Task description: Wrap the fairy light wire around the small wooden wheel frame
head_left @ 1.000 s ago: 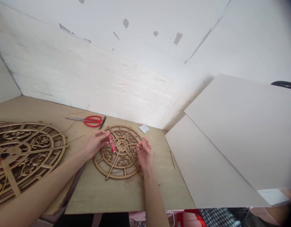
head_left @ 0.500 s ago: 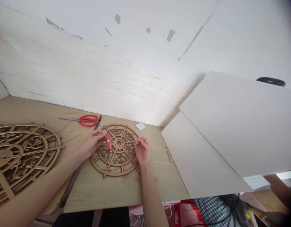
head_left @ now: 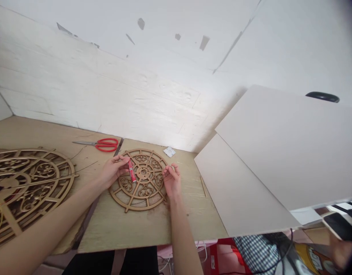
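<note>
Looking down from the head camera, a round wooden fretwork disc (head_left: 136,198) lies flat on a pale wooden bench (head_left: 136,231), close to a white wall. The left hand (head_left: 114,170) rests at the disc's left rim and pinches a small red tube (head_left: 131,171) between thumb and fingertips. The tube slants over the fretwork, just left of the disc's round hub. The right hand (head_left: 172,181) sits on the disc's right rim with fingers curled inward and tips drawn together; whether they pinch anything is too small to tell. Red-handled scissors (head_left: 103,144) lie behind the left hand, apart from the disc. A much larger fretwork disc (head_left: 29,187) lies on the bench's left side. A crumpled white scrap (head_left: 169,151) sits near the wall, and a thin wooden stick (head_left: 203,186) lies right of the right hand. Two grey boards (head_left: 250,183) overlap on the right.
</note>
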Demonstrator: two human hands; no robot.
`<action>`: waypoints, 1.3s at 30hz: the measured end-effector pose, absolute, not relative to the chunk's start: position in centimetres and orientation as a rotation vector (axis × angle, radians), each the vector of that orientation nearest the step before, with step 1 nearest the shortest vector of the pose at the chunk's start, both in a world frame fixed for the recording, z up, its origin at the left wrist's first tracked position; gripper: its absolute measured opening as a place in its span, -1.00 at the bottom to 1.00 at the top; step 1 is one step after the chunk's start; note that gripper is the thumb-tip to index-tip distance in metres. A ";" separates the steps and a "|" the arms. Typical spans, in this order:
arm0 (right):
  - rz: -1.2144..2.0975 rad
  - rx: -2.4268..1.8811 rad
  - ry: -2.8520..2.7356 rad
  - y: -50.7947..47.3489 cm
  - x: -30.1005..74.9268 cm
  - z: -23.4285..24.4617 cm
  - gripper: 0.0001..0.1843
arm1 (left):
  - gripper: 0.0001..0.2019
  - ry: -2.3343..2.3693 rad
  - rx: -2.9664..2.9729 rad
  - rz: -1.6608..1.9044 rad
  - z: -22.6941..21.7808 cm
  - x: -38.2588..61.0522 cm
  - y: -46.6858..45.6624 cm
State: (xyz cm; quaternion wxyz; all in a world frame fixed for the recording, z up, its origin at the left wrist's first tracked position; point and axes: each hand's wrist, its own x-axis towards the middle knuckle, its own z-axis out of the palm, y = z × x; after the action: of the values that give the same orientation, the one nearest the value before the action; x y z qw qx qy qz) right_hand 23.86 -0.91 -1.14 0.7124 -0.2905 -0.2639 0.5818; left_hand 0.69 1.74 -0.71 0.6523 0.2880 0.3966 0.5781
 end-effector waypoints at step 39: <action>1.384 -0.644 -0.596 -0.6 23.0 -0.9 -0.70 | -0.86 0.889 0.633 1.339 -0.6 -0.4 2.0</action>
State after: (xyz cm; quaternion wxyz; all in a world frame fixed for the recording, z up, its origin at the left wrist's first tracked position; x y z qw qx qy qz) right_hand 23.03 -0.60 -0.91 0.6826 -0.2871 -0.2658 0.6173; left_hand -0.44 2.00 -0.61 0.6494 0.2785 0.3914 0.5895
